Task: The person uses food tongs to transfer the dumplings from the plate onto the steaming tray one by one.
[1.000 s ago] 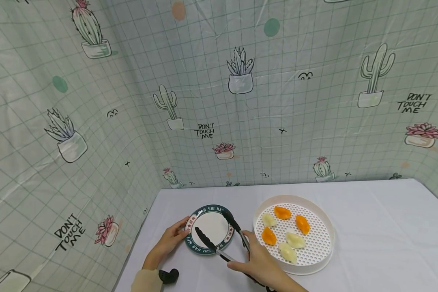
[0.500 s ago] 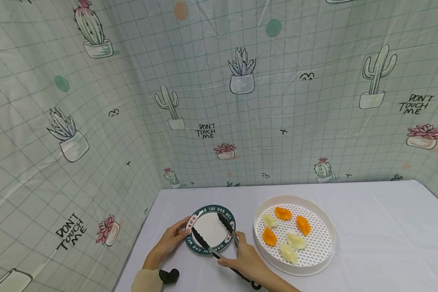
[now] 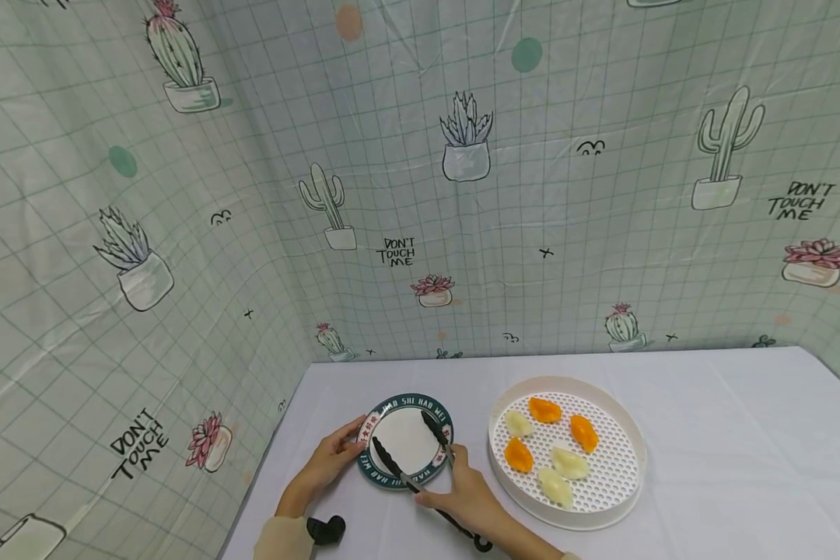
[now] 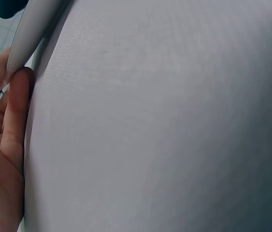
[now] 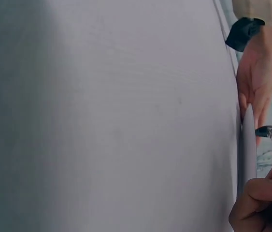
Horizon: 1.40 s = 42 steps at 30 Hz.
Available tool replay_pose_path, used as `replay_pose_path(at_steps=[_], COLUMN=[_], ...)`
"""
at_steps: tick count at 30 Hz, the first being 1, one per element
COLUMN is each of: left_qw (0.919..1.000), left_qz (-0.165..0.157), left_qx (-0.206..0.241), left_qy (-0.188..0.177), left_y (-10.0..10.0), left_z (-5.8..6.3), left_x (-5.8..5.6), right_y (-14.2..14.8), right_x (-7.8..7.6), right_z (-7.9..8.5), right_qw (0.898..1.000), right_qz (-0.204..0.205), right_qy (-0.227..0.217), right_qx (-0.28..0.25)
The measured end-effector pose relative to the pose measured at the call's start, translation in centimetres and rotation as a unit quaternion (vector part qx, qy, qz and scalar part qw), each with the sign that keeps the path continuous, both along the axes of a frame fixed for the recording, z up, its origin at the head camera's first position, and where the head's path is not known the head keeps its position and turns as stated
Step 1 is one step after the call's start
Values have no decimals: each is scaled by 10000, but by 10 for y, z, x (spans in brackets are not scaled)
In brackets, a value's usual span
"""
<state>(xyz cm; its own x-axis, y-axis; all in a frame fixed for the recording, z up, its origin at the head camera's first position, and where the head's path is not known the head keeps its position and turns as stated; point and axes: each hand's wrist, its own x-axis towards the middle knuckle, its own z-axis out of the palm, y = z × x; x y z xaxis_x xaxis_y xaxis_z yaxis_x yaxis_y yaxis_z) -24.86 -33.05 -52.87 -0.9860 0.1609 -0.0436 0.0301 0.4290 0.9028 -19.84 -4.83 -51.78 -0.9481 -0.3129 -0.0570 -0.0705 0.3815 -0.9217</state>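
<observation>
A round plate (image 3: 406,439) with a white middle and a dark green lettered rim lies on the left part of the table. My left hand (image 3: 329,463) pinches its left rim; in the left wrist view, thumb and fingers (image 4: 17,99) meet at the plate's edge (image 4: 29,34). From the right, my right hand (image 3: 463,491) grips a pair of tongs (image 3: 388,459) with black tips and metal arms. The tong arms are spread apart over the plate, nothing between them. In the right wrist view, curled fingers (image 5: 261,198) hold the tongs, partly cut off by the frame.
Right of the plate stands a round white tray (image 3: 633,498) with a perforated base. On it lie several orange dumpling-shaped pieces (image 3: 546,410) and pale yellow ones (image 3: 569,463). A white cloth covers the table (image 3: 728,451); a printed curtain (image 3: 532,210) hangs behind.
My right hand and the tongs have moved left, away from the tray, and the tong tips have come a little closer together over the plate. The left hand stays on the rim.
</observation>
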Motion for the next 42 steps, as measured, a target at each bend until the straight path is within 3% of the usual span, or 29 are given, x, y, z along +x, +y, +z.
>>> replay_pose_path(at_steps=[10,19,42], left_qw=[10000,9998,9998], left_qz=[-35,71,85], left_qx=[-9,-98,-144], left_qy=[60,168,69], left_y=[1,-1,2], left_z=[0,-1,1], left_x=[-1,1,1], right_y=[-4,-10,8], right_x=[2,-2,-2], right_z=[-3,-1,8], right_qw=[9996,9982,9952], right_qz=[209,433,686], right_qy=[-48,-221,-243], right_qx=[-207,350,650])
